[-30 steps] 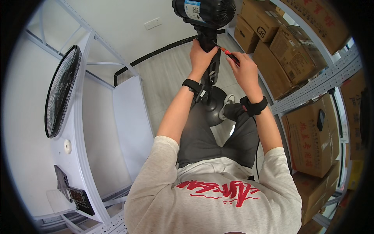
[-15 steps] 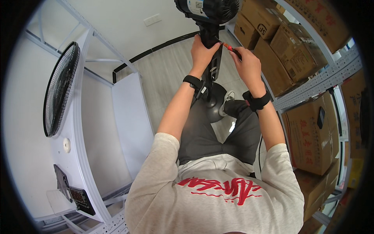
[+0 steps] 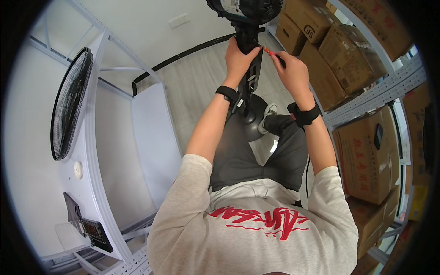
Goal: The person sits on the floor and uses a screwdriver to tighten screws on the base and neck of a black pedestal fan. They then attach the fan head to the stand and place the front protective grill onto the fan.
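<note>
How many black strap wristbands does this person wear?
2. One black strap wristband is just behind the left hand, which grips the black upright post; the other wristband is just behind the right hand, which holds a red-and-black tool. None seems hidden.

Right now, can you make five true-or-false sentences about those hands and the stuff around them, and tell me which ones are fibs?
1. The right hand holds a red-and-black screwdriver. True.
2. The left hand is touching nothing. False: it grips the black post under the motor housing.
3. The round wire grille is on the left side of the picture. True.
4. The dark phone-like thing lies on the floor. False: it is on a cardboard box at the right.
5. Only one wrist wears a black band. False: both wrists do.
</note>
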Tool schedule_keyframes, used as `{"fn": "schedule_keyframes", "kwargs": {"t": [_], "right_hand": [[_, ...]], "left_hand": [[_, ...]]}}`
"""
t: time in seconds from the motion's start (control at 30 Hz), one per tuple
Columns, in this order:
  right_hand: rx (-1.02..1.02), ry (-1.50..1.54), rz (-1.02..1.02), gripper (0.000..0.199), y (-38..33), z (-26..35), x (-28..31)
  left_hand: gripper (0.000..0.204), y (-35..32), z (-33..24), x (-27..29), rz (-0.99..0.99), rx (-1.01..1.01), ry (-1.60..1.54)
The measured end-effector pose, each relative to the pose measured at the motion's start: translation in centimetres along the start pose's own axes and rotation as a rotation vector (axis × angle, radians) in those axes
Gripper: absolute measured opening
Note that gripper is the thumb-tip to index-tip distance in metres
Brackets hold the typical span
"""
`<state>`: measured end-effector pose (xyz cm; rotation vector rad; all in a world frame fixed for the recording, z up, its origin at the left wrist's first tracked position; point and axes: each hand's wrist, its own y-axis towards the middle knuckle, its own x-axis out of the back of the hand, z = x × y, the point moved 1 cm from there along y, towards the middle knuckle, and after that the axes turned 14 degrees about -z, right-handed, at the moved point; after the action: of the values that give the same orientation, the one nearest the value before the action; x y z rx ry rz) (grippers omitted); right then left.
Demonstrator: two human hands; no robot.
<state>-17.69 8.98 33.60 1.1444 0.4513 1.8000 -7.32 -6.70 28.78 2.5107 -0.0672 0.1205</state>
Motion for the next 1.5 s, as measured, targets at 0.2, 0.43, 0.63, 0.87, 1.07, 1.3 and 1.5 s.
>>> {"fn": "schedule_keyframes", "kwargs": {"t": [0.2, 0.43, 0.63, 0.87, 1.07, 1.3, 1.5], "right_hand": [[-0.109, 0.035, 0.077, 0.030, 0.6, -0.6, -0.3], [-0.143, 0.066, -0.069, 0.026, -4.5, -1.4, 1.8], [-0.313, 0.167, 0.073, 0.027, -10.4, -2.1, -1.0], [-0.188, 0.162, 0.034, 0.024, -10.8, -1.1, -3.4], [-0.157, 0.150, 0.036, 0.023, -10.7, -0.4, -4.5], [-0.018, 0.094, -0.036, 0.020, -10.9, 0.3, -4.5], [-0.004, 0.050, -0.058, 0.021, -11.0, 0.5, -4.3]], "left_hand": [[0.069, 0.1, 0.7, 0.4, 0.095, -0.016, -0.089], [0.120, -4.1, 6.6, 1.6, 0.196, 0.022, -0.274], [0.098, -6.7, 10.6, 1.5, 0.282, 0.110, -0.065], [0.063, -5.6, 8.5, 1.5, 0.225, 0.174, 0.017], [0.060, -5.1, 8.0, 2.0, 0.253, 0.171, 0.110], [0.064, -5.0, 8.7, 1.8, 0.219, 0.133, 0.109], [0.061, -5.1, 8.2, 1.6, 0.243, 0.163, 0.132]]}}
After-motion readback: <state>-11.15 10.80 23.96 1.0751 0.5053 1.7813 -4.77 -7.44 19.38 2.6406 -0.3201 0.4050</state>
